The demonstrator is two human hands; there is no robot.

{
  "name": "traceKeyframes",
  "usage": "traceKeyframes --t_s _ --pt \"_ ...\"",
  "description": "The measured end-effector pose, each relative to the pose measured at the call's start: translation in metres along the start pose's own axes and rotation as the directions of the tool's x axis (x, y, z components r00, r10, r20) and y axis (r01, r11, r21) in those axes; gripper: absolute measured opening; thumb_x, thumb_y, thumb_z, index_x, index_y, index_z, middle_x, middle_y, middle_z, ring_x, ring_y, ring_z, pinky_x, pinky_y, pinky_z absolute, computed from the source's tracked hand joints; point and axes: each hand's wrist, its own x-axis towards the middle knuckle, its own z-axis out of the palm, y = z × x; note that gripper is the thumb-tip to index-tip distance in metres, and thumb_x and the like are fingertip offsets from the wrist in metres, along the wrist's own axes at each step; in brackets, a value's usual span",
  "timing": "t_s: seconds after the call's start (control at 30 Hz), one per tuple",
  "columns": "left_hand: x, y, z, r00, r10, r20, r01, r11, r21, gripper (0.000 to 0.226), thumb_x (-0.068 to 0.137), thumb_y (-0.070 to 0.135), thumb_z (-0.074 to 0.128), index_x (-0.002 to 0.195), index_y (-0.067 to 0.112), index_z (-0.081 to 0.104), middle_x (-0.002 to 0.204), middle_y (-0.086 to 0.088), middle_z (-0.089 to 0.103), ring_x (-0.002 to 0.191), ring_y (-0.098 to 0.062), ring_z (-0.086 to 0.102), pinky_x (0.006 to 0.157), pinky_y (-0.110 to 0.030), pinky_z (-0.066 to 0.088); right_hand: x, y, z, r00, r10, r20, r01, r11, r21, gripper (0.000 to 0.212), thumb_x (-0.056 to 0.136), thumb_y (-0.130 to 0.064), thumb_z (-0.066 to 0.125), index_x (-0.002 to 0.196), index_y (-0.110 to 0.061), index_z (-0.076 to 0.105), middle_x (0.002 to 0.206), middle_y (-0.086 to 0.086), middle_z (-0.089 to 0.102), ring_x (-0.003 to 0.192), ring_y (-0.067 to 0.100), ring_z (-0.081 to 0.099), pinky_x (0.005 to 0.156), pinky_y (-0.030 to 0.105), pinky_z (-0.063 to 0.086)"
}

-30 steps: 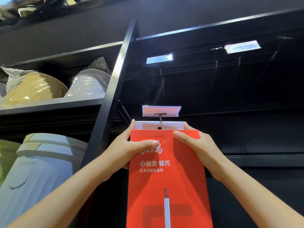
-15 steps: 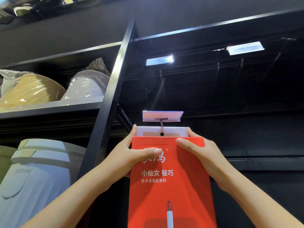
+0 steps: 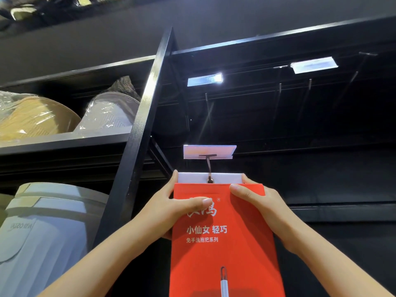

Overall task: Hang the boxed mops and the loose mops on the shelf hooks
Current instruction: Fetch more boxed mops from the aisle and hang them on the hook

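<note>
Compared with a second ago, the red mop box (image 3: pixel 222 243) sits a little lower in the view and the hook (image 3: pixel 208 167) now passes through the hole in its white top tab (image 3: pixel 225 177), where earlier the hole was only just meeting the hook's tip; the price tag holder (image 3: pixel 209 151) at the hook's end stands at 12 o'clock from the tab, slightly further above it than before; both hands have kept their places on the box; the left hand (image 3: pixel 171 207) grips the box's upper left corner, at 9 o'clock from the printed white characters, thumb pressed flat across the red front and fingers wrapped behind; the right hand (image 3: pixel 260 205) grips the upper right corner at 3 o'clock, thumb on the front near the top edge, one finger reaching up beside the tab; the box hangs upright between the two hands, directly below the hook, its lower part running out of the frame at 6 o'clock; the black shelf upright (image 3: pixel 137 136) rises at 10 o'clock from the box; wrapped tubs (image 3: pixel 38 116) and a pale bucket (image 3: pixel 42 232) sit on the shelves at 9 o'clock.
</note>
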Motion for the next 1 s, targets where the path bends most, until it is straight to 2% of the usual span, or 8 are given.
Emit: traceKeyframes --t_s 0.07,0.23,0.37,0.47,0.6,0.73,0.9,1.0 --pt "-0.003 -0.001 0.005 1.000 -0.020 0.002 0.020 1.000 -0.001 0.098 0.060 0.046 0.082 0.145 0.039 0.033 0.098 0.007 0.076 0.080 -0.014 0.075 0.055 -0.024 0.057 0.002 0.011 0.002 1.000 -0.011 -0.006 0.011 1.000 0.004 0.041 0.061 -0.052 0.074 0.099 -0.048 0.059 0.081 -0.023 0.074 0.076 -0.002 0.071 0.059 0.011 0.052" --pt "-0.008 -0.014 0.020 0.982 -0.078 -0.172 0.055 0.990 -0.131 0.112 0.066 0.037 0.083 0.151 0.046 0.011 0.102 0.007 0.071 0.068 -0.006 0.073 0.047 -0.018 0.053 0.006 0.037 0.002 0.999 0.028 -0.032 -0.027 0.999 0.030 0.073 0.059 -0.058 0.082 0.125 -0.040 0.056 0.100 -0.010 0.075 0.085 0.009 0.074 0.071 0.023 0.055" --pt "-0.008 -0.037 0.041 0.957 -0.026 -0.289 -0.033 0.980 -0.196 0.105 0.068 0.040 0.082 0.150 0.047 0.016 0.090 0.001 0.077 0.075 -0.014 0.075 0.069 -0.030 0.060 0.014 0.050 0.001 0.995 0.007 -0.096 -0.008 1.000 -0.017 0.069 0.067 -0.053 0.076 0.131 -0.037 0.055 0.089 -0.022 0.072 0.086 0.004 0.072 0.075 0.023 0.056" --pt "-0.004 -0.055 0.052 0.940 0.002 -0.341 -0.081 0.973 -0.218 0.104 0.060 0.055 0.079 0.146 0.052 0.022 0.117 0.009 0.070 0.098 -0.010 0.071 0.093 -0.040 0.055 0.019 0.059 0.001 0.991 0.000 -0.135 -0.016 0.993 -0.118 0.054 0.057 -0.066 0.076 0.106 -0.043 0.071 0.089 -0.017 0.075 0.089 0.007 0.071 0.086 0.033 0.057" --pt "0.007 -0.072 0.058 0.938 0.014 -0.345 -0.095 0.971 -0.218 0.096 0.068 0.051 0.076 0.149 0.047 0.024 0.111 0.013 0.071 0.093 -0.003 0.071 0.084 -0.028 0.057 0.027 0.073 0.001 0.983 -0.041 -0.179 -0.009 0.963 -0.270 0.068 0.061 -0.076 0.066 0.114 -0.035 0.068 0.090 -0.025 0.072 0.092 0.001 0.066 0.088 0.027 0.053" --pt "0.015 -0.080 0.061 0.927 0.017 -0.375 -0.097 0.976 -0.195 0.095 0.066 0.054 0.070 0.149 0.046 0.024 0.107 0.014 0.069 0.087 0.000 0.071 0.068 -0.017 0.054 0.037 0.082 -0.002 0.980 -0.040 -0.195 -0.056 0.883 -0.465 0.111 0.048 -0.101 0.043 0.129 -0.027 0.058 0.130 -0.004 0.063 0.118 0.016 0.059 0.099 0.040 0.049" --pt "0.021 -0.088 0.061 0.919 0.040 -0.392 -0.120 0.976 -0.182 0.092 0.068 0.055 0.070 0.147 0.048 0.025 0.118 0.014 0.065 0.093 0.000 0.069 0.069 -0.015 0.054 0.034 0.075 -0.004 0.978 -0.012 -0.206 -0.126 0.758 -0.640 0.096 0.070 -0.087 0.040 0.151 -0.036 0.028 0.147 0.006 0.045 0.139 0.026 0.036 0.110 0.045 0.036" --pt "0.023 -0.091 0.062 0.917 0.054 -0.394 -0.124 0.980 -0.153 0.095 0.064 0.059 0.069 0.147 0.050 0.023 0.122 0.012 0.064 0.098 -0.006 0.069 0.080 -0.025 0.056 0.036 0.079 -0.008 0.981 -0.005 -0.195 -0.121 0.768 -0.629 0.100 0.067 -0.089 0.040 0.152 -0.040 0.019 0.145 0.009 0.046 0.134 0.025 0.043 0.108 0.044 0.039"
